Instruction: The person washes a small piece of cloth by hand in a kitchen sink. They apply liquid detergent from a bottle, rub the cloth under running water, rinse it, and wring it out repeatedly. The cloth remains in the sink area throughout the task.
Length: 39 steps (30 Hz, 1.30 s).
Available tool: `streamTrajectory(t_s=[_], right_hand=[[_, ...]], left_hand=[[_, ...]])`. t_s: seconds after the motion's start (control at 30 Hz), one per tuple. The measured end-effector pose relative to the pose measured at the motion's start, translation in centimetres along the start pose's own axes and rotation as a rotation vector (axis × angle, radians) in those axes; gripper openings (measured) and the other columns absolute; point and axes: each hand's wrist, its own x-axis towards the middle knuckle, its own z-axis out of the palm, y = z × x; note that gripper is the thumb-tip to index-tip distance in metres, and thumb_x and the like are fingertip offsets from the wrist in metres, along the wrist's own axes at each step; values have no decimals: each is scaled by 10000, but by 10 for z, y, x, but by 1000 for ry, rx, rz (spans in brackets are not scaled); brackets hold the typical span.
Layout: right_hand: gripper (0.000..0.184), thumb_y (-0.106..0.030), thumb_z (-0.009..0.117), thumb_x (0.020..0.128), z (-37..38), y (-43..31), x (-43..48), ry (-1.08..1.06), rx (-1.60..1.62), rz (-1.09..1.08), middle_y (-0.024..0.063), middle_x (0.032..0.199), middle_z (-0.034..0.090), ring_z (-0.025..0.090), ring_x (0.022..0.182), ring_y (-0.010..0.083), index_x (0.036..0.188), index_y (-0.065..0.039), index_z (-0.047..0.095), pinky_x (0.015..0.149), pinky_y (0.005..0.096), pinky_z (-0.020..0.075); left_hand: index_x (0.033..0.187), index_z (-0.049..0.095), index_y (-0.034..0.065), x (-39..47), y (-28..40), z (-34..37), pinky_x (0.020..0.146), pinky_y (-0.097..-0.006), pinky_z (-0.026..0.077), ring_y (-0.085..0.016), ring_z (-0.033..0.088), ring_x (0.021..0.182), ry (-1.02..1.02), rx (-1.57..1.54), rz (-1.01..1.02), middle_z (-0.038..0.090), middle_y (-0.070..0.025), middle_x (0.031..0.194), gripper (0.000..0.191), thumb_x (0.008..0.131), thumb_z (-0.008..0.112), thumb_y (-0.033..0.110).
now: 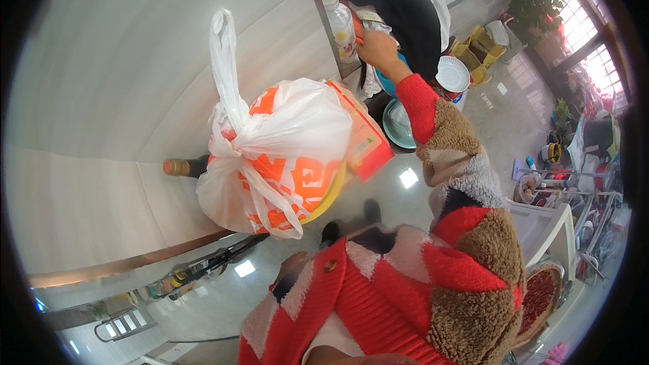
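Observation:
My right hand reaches out to the far side, its fingers curled on a narrow orange object whose kind I cannot make out. Right beside it stands a clear plastic bottle with a white cap and coloured print. My left hand hangs low by the cardigan, partly hidden by the sleeve, so its fingers are unclear. Before me sits a knotted white plastic bag with orange print, one handle loop standing up. A red and orange carton touches its right side. Behind it shows a dark bottle's gold-capped neck.
A pale panelled wall runs along the left. Black and white cloth hangs past my right hand. A teal basin and a white strainer are near my forearm. A white rack stands at right on the glossy floor.

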Motion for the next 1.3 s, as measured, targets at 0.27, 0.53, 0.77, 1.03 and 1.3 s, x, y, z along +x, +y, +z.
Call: streamTrajectory(t_s=[0.27,0.53,0.77,1.03,1.3], right_hand=[[450,-318,632,739,-52,-47,58,282,119,-375,144,1106,549,569,952,324,1157,-193,521,754,412,479],[390,-349,578,795,-55,-10,83,466,213,-76,175,1010,594,574,932,347,1123,-139,549,778,416,465],[312,-304,591,785,-45,-14,69,465,138,23,194,936,581,578,889,352,1011,-92,555,720,436,476],[402,-259,652,730,-38,-49,52,501,143,-299,176,888,573,589,801,346,1086,-107,542,687,408,490],[448,-418,594,785,-47,-41,60,364,180,-135,192,933,595,601,849,357,1061,-70,533,731,410,487]], left_hand=[[1203,485,48,0,27,-18,879,-310,424,-265,552,1038,32,-81,23,540,-136,1187,507,839,526,399],[1217,462,41,7,-9,4,872,-317,428,-270,554,1030,48,-20,66,537,-147,1183,512,838,533,378],[1218,466,57,22,-29,10,858,-309,438,-252,571,990,43,5,120,547,-133,1163,486,825,558,328],[1216,469,60,44,-62,26,829,-307,454,-240,583,961,60,-354,169,548,-117,1175,487,832,555,346],[1219,471,61,20,-23,-6,824,-303,452,-233,584,945,72,-2,142,557,-121,1152,493,836,554,360]])
